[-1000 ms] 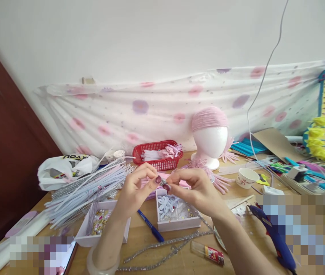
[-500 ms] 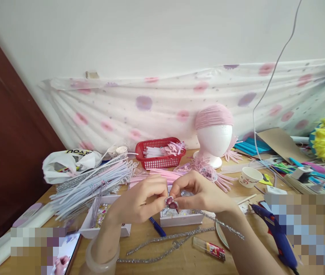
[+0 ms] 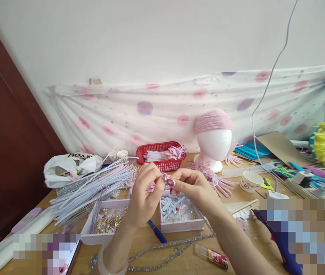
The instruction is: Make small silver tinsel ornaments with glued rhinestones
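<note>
My left hand (image 3: 148,194) and my right hand (image 3: 195,191) meet over the table, thumbs and fingers pinched together tip to tip. What lies between the fingertips is too small and covered to make out. Below them sits a white box (image 3: 181,226) with a pale blue looped flower (image 3: 170,206) and small beads. Silver tinsel stems (image 3: 162,244) lie on the table beneath my hands, and one strand runs behind my right wrist. Beside my left forearm a second white box (image 3: 101,239) holds gems and beads (image 3: 109,221).
A foam head (image 3: 214,143) with a pink wrapped cap stands behind, near a red basket (image 3: 161,165). Pale fuzzy stems (image 3: 94,191) pile up left. A blue pen (image 3: 157,232), a lighter (image 3: 211,256), a paper cup (image 3: 251,181) and a blue glue gun (image 3: 279,244) lie around.
Both hands have risen slightly and the left has turned more upright, uncovering the flower in the box. The silver strand that stuck out past my right wrist has swung back behind it.
</note>
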Demonstrator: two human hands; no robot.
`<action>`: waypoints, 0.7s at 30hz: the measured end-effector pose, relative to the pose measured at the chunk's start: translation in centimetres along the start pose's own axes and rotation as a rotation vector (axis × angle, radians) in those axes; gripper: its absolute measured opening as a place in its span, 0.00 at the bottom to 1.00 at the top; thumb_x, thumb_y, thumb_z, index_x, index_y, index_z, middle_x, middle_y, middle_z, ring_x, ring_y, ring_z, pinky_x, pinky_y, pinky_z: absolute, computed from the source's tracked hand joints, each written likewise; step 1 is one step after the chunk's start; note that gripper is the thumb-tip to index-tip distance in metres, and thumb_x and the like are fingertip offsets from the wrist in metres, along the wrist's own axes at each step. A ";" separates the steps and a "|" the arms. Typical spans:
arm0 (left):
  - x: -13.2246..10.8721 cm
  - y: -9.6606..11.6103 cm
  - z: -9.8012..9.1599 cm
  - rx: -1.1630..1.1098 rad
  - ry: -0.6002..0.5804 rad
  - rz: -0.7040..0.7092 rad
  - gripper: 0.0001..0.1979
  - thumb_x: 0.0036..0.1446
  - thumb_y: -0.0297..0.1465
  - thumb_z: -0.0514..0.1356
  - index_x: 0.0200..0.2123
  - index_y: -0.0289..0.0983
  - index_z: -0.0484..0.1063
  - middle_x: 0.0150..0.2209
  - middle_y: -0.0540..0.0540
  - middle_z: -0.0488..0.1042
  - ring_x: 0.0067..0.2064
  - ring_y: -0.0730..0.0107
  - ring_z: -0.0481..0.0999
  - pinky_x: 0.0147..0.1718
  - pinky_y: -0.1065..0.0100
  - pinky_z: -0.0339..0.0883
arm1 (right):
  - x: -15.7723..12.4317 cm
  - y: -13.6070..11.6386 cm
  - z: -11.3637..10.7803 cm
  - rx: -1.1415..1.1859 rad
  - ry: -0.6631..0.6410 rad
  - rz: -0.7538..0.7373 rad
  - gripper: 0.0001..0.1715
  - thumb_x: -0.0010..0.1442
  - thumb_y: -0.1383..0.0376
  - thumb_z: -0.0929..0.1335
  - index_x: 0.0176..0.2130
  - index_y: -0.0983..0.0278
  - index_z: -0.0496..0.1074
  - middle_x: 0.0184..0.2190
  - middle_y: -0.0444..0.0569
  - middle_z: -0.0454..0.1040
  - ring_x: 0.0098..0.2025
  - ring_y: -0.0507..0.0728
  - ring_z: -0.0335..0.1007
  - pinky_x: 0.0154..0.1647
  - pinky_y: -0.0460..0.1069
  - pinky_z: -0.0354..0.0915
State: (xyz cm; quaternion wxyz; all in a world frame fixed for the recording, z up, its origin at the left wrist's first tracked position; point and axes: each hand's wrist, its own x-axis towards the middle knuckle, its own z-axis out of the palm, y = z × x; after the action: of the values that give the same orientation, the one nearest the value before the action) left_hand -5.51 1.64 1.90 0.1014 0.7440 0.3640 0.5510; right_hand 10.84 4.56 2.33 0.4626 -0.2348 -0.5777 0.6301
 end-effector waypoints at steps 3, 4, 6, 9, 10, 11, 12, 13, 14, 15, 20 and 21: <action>-0.4 0.1 1.2 0.099 0.161 0.056 0.14 0.66 0.23 0.51 0.26 0.39 0.60 0.29 0.51 0.63 0.35 0.67 0.62 0.37 0.63 0.56 | -0.1 0.0 0.7 0.059 0.072 -0.015 0.16 0.45 0.56 0.81 0.26 0.64 0.78 0.21 0.41 0.73 0.25 0.48 0.64 0.28 0.44 0.61; -0.6 0.2 1.5 0.121 0.202 0.067 0.14 0.66 0.23 0.52 0.26 0.38 0.60 0.29 0.51 0.64 0.35 0.67 0.63 0.37 0.63 0.56 | -0.1 0.1 0.9 0.074 0.083 -0.019 0.16 0.45 0.56 0.81 0.26 0.64 0.79 0.21 0.41 0.73 0.25 0.48 0.64 0.29 0.44 0.61; -0.8 0.2 1.9 0.141 0.280 0.071 0.14 0.66 0.23 0.53 0.26 0.38 0.61 0.29 0.51 0.64 0.35 0.68 0.63 0.37 0.63 0.56 | -0.2 0.5 1.4 0.117 0.105 -0.040 0.15 0.46 0.57 0.81 0.27 0.64 0.79 0.22 0.42 0.74 0.26 0.48 0.65 0.30 0.43 0.61; -1.1 0.3 2.4 0.132 0.389 0.073 0.13 0.65 0.22 0.53 0.28 0.39 0.62 0.29 0.52 0.64 0.34 0.68 0.64 0.36 0.64 0.58 | -0.5 1.4 2.4 0.203 0.144 -0.084 0.14 0.48 0.58 0.80 0.27 0.63 0.78 0.24 0.41 0.75 0.27 0.47 0.65 0.31 0.43 0.62; -1.2 0.4 2.5 0.132 0.414 0.074 0.12 0.65 0.22 0.53 0.28 0.39 0.62 0.29 0.52 0.64 0.34 0.69 0.64 0.36 0.65 0.58 | -0.6 1.8 2.7 0.237 0.161 -0.097 0.14 0.48 0.58 0.80 0.27 0.63 0.77 0.23 0.41 0.75 0.27 0.47 0.65 0.32 0.43 0.62; -1.3 0.5 2.7 0.134 0.435 0.075 0.12 0.65 0.22 0.53 0.28 0.39 0.63 0.29 0.52 0.65 0.34 0.69 0.64 0.35 0.65 0.58 | -0.8 2.1 3.1 0.271 0.180 -0.110 0.14 0.49 0.58 0.80 0.26 0.63 0.77 0.23 0.40 0.75 0.28 0.47 0.65 0.32 0.42 0.62; -1.4 0.6 2.9 0.138 0.455 0.077 0.12 0.65 0.22 0.53 0.29 0.39 0.63 0.29 0.52 0.65 0.34 0.69 0.65 0.35 0.66 0.59 | -0.9 2.5 3.5 0.303 0.200 -0.127 0.14 0.49 0.59 0.80 0.26 0.62 0.76 0.23 0.40 0.74 0.28 0.47 0.65 0.33 0.42 0.62; -1.5 0.7 3.1 0.144 0.474 0.081 0.12 0.65 0.22 0.53 0.28 0.39 0.63 0.29 0.52 0.65 0.34 0.69 0.65 0.35 0.66 0.59 | -1.1 2.9 4.0 0.331 0.220 -0.149 0.14 0.49 0.59 0.80 0.26 0.62 0.76 0.24 0.39 0.74 0.28 0.47 0.65 0.33 0.42 0.63; -1.6 0.8 3.4 0.146 0.493 0.084 0.12 0.65 0.22 0.53 0.28 0.39 0.63 0.29 0.52 0.65 0.34 0.69 0.65 0.35 0.67 0.59 | -1.2 3.3 4.4 0.350 0.243 -0.173 0.14 0.49 0.58 0.80 0.27 0.62 0.76 0.24 0.39 0.74 0.28 0.47 0.66 0.34 0.42 0.63; -1.7 0.9 3.5 0.144 0.509 0.085 0.12 0.65 0.22 0.53 0.28 0.39 0.63 0.29 0.52 0.65 0.33 0.70 0.65 0.34 0.67 0.59 | -1.3 3.6 4.7 0.361 0.263 -0.198 0.14 0.50 0.58 0.80 0.27 0.61 0.76 0.25 0.39 0.74 0.29 0.48 0.66 0.34 0.43 0.64; -1.4 1.2 3.0 0.028 0.400 -0.033 0.13 0.68 0.27 0.53 0.29 0.39 0.65 0.29 0.51 0.66 0.34 0.68 0.66 0.35 0.67 0.60 | -1.1 3.8 4.5 0.308 0.350 -0.277 0.14 0.53 0.57 0.78 0.27 0.61 0.75 0.23 0.41 0.72 0.26 0.49 0.63 0.30 0.45 0.62; -1.2 1.2 2.5 -0.022 0.323 -0.087 0.13 0.68 0.29 0.53 0.29 0.39 0.65 0.29 0.50 0.66 0.34 0.68 0.66 0.36 0.66 0.60 | -0.9 3.5 4.0 0.261 0.340 -0.277 0.14 0.52 0.57 0.78 0.27 0.62 0.75 0.23 0.41 0.72 0.26 0.49 0.63 0.30 0.45 0.62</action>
State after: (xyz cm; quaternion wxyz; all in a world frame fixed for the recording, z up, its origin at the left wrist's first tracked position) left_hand -2.90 0.64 0.70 0.0733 0.6282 0.4013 0.6626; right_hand 6.89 2.09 -0.30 0.6612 -0.1943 -0.4321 0.5816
